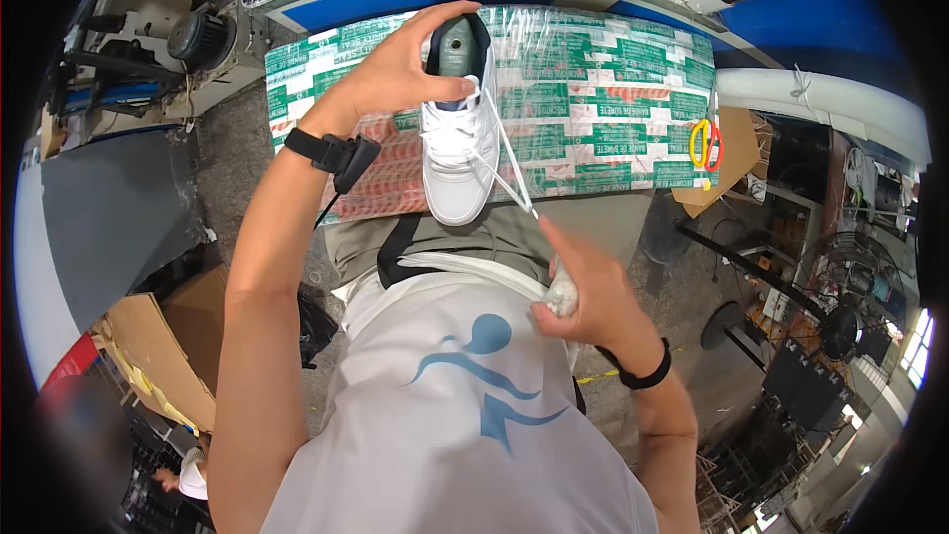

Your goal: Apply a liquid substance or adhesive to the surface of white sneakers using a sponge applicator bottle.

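White lace (514, 173) runs taut from the right hand (583, 287), which pinches its end and cups a crumpled white wad (561, 295) near the waist. Farther out, the left hand (400, 64) grips the heel of a white sneaker (458, 153) lying on the counter (613, 109) wrapped in green-and-red printed tape; scissors (706, 143) lie at its right edge.

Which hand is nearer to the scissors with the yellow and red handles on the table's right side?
Right. The right hand is below and left of the scissors, pulling a white lace. The left hand is farther left, gripping the white sneaker at its opening.
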Demonstrator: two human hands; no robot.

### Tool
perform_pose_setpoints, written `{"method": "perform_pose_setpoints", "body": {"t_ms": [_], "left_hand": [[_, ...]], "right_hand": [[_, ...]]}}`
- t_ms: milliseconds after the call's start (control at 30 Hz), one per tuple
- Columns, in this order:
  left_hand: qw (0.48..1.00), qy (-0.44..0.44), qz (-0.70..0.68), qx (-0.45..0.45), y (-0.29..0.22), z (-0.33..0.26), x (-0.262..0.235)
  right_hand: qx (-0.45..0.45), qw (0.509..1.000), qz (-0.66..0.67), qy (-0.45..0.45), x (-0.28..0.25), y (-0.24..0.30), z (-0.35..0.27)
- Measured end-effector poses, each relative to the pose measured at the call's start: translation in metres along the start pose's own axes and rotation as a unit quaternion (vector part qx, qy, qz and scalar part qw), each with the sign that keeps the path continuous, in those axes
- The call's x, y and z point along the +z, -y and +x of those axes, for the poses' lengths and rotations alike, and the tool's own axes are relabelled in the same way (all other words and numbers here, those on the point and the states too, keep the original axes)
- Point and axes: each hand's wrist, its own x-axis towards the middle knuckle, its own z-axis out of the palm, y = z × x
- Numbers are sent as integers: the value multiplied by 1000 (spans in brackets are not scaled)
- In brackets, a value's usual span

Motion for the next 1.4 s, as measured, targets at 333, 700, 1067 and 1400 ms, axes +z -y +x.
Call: {"method": "perform_pose_setpoints", "body": {"t_ms": [333,700,1067,1400], "left_hand": [[997,-3,83,5,-13,7,14],[992,-21,122,-1,-11,9,15],[996,-12,91,20,-6,7,16],[996,-9,87,35,-3,9,26]], "right_hand": [[-160,969,-23,-189,64,-9,111],[-189,949,26,-252,95,8,141],[-133,972,-68,-181,47,-12,106],[-88,985,-117,-90,48,6,59]]}}
